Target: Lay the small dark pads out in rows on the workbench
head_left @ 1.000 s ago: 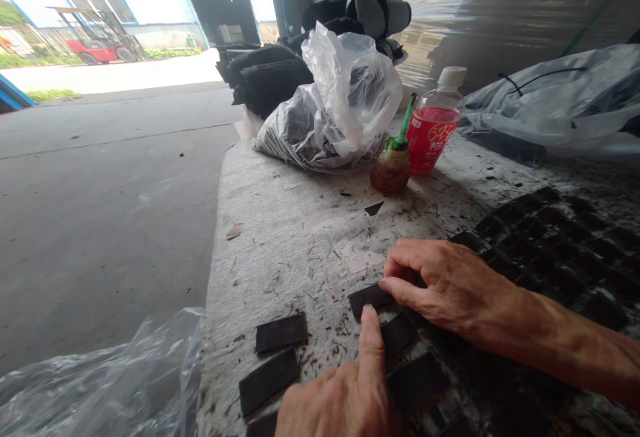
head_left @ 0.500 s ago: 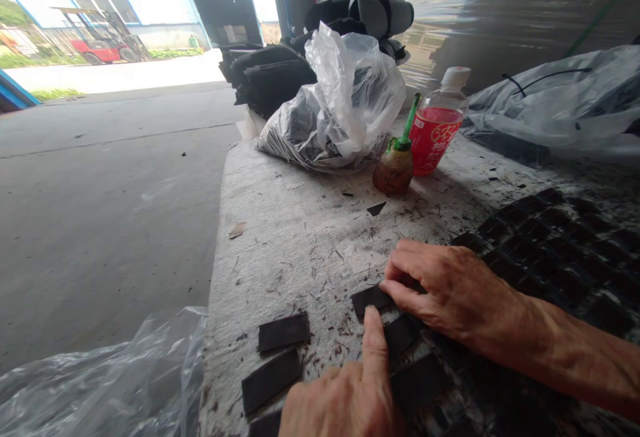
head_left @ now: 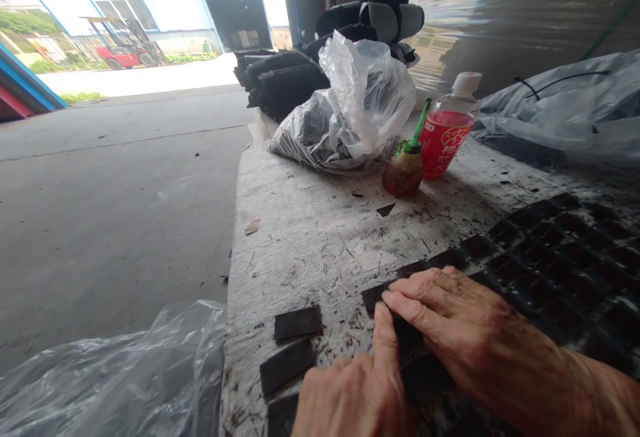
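Observation:
A small black rectangular piece (head_left: 373, 297) lies at the left end of a row of similar pieces. My left hand (head_left: 356, 393) touches its lower edge with an outstretched index fingertip, while the other fingers are bent. Across the piece's right part rests my right hand (head_left: 465, 330), fingers extended and pressed down, with nothing visibly gripped. Its palm covers part of the rows. To the right spreads a sheet of overlapping black pieces (head_left: 555, 250). Loose black rectangles (head_left: 298, 322) lie left of my left hand, one below another.
On the pale, debris-strewn table (head_left: 300, 237) stand a small green-spouted bottle (head_left: 403, 171) and a red-labelled drink bottle (head_left: 447, 135). Behind them sits a plastic bag (head_left: 345, 120) of dark material, near black rolls (head_left: 383, 22). Clear plastic (head_left: 125, 377) hangs at the lower left.
My right hand has shifted down and changed from curled fingers to extended ones lying over the piece. My left index finger stays beside the piece. The whole view has moved slightly left.

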Motion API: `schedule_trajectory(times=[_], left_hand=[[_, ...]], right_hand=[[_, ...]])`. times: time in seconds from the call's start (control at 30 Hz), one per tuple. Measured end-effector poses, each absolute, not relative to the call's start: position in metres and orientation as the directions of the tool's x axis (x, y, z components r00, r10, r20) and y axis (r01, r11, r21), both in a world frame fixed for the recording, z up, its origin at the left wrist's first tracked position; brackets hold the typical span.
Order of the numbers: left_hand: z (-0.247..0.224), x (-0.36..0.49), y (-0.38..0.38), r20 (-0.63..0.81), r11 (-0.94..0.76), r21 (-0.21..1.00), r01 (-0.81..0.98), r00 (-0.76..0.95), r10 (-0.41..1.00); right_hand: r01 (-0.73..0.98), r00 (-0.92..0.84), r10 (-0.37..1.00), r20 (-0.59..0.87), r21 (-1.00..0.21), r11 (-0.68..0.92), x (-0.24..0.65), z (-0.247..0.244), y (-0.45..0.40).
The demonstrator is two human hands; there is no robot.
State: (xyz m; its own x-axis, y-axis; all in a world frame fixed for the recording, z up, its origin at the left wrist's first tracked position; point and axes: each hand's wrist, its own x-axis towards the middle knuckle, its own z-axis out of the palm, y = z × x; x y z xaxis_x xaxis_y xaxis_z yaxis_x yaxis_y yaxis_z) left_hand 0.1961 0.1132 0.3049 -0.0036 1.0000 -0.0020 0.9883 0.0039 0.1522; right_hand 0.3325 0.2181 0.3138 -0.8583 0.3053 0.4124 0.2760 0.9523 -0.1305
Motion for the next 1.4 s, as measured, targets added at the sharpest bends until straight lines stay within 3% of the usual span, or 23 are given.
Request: schedule_trajectory(times=[0.43,0.7,1.2,1.4], left_hand=[[0.32,0.184,0.122,-0.265,0.095,0.17,0.981,-0.048,0.963],[0.338,0.179,0.126,-0.46,0.165,0.179,0.97,-0.066,0.885],[0.346,0.183,0.126,-0.468,0.153,0.169,0.974,-0.057,0.882],[0.351,0.188,0.126,-0.471,0.124,0.091,0.988,-0.067,0.88]], right_hand=[[0.298,-0.791,0.307,0.529,-0.104,0.949,0.329,0.306,0.218],[0.294,-0.784,0.342,0.518,-0.176,0.939,0.338,0.309,0.224],[0.38,-0.79,0.341,0.511,-0.03,0.925,0.337,0.312,0.227],[0.291,-0.835,0.27,0.48,-0.032,0.956,0.341,0.309,0.22]])
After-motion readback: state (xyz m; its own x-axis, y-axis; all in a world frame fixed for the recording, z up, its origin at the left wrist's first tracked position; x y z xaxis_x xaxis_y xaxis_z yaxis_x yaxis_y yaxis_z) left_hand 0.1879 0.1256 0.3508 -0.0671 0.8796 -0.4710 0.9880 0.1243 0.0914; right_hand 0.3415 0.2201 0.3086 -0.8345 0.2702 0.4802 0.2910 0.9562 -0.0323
